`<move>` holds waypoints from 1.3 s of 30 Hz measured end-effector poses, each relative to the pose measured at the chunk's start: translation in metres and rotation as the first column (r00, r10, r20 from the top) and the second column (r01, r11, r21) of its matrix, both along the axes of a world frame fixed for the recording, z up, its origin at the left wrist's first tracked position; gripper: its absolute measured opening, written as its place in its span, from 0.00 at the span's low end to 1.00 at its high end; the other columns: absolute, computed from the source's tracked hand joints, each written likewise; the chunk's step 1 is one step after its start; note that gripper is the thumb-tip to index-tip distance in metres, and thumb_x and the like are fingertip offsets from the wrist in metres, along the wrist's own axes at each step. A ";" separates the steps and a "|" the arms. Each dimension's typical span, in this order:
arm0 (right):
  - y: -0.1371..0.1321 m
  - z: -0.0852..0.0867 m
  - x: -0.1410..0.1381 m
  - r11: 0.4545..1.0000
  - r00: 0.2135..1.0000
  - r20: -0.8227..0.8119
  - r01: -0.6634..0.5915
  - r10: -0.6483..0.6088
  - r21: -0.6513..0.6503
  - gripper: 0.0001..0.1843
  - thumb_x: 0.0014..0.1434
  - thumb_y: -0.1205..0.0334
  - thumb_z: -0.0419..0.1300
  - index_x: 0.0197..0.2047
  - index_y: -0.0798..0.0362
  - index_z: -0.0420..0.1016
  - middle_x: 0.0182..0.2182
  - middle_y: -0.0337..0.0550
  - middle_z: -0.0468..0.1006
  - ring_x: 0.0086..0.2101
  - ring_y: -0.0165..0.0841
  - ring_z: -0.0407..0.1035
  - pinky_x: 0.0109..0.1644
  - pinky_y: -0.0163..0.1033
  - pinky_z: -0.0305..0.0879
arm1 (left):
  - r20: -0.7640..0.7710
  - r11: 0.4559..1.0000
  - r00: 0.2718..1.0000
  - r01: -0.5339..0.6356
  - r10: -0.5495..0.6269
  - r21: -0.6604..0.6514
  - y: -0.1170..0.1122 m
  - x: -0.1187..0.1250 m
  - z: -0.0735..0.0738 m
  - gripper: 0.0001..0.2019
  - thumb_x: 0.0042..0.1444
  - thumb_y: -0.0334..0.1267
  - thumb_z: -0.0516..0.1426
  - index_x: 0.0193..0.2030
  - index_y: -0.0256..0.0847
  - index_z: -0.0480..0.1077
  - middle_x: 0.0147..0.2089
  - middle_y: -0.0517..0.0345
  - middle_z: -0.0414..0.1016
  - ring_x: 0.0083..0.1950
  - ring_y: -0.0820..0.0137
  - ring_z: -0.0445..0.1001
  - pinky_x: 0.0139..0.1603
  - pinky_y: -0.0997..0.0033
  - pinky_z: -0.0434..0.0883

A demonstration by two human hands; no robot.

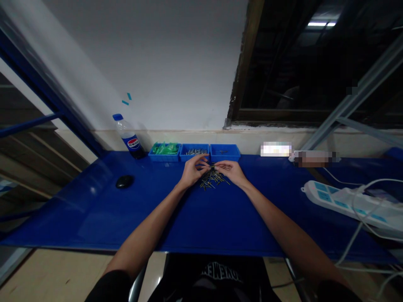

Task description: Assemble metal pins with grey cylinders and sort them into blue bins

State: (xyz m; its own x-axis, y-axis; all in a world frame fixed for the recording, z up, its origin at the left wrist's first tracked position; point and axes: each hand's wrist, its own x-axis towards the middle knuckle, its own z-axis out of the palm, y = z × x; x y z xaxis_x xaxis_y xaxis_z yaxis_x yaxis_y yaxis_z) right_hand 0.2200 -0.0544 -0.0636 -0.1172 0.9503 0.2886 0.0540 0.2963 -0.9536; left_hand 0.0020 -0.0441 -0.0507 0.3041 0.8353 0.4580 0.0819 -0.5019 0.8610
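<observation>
Just behind a loose pile of thin metal pins point(214, 180), dark and brass-coloured, both hands meet over the blue table. My left hand point(192, 171) has its thumb and fingers curled together in a pinch. Opposite it, my right hand point(232, 171) is closed too, fingertips pressed together. A thin metal pin point(213, 165) shows between the fingertips; its ends are hidden by them. Beyond the hands stand a blue bin with small grey metal parts point(195, 152) and a blue bin point(234, 157) with a few thin pieces in it.
At the row's left end a blue bin point(165, 158) holds green pieces. Further left are a cola bottle point(132, 142) and a black computer mouse point(124, 181). A white power strip point(333, 201) with cables lies on the right. The wall point(176, 138) borders the table's back.
</observation>
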 end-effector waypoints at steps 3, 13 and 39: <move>-0.001 0.002 -0.001 1.000 1.000 -0.025 -0.014 0.013 -0.028 0.22 0.47 0.46 0.76 0.40 0.51 0.87 0.33 0.46 0.87 0.31 0.37 0.81 0.43 0.45 0.78 | 0.000 1.000 1.000 0.008 -0.008 0.004 -0.001 0.001 -0.001 0.27 0.56 0.37 0.68 0.61 0.38 0.72 0.50 0.48 0.76 0.42 0.69 0.83 0.45 0.68 0.83; 0.010 0.001 0.006 0.977 0.970 -0.126 0.212 -0.208 0.017 0.25 0.47 0.44 0.76 0.43 0.52 0.86 0.41 0.51 0.88 0.43 0.46 0.83 0.57 0.54 0.77 | -0.512 0.937 0.840 0.012 0.180 0.350 0.004 -0.010 0.000 0.17 0.73 0.46 0.54 0.56 0.39 0.77 0.57 0.46 0.81 0.61 0.59 0.78 0.68 0.51 0.72; 0.005 -0.008 0.015 0.974 0.975 -0.048 0.220 -0.218 0.049 0.21 0.57 0.47 0.68 0.49 0.51 0.81 0.41 0.50 0.87 0.33 0.38 0.80 0.39 0.43 0.76 | -0.760 0.921 0.550 -0.048 0.347 0.386 0.014 -0.010 -0.001 0.18 0.71 0.42 0.53 0.38 0.40 0.81 0.41 0.45 0.84 0.46 0.60 0.82 0.53 0.64 0.76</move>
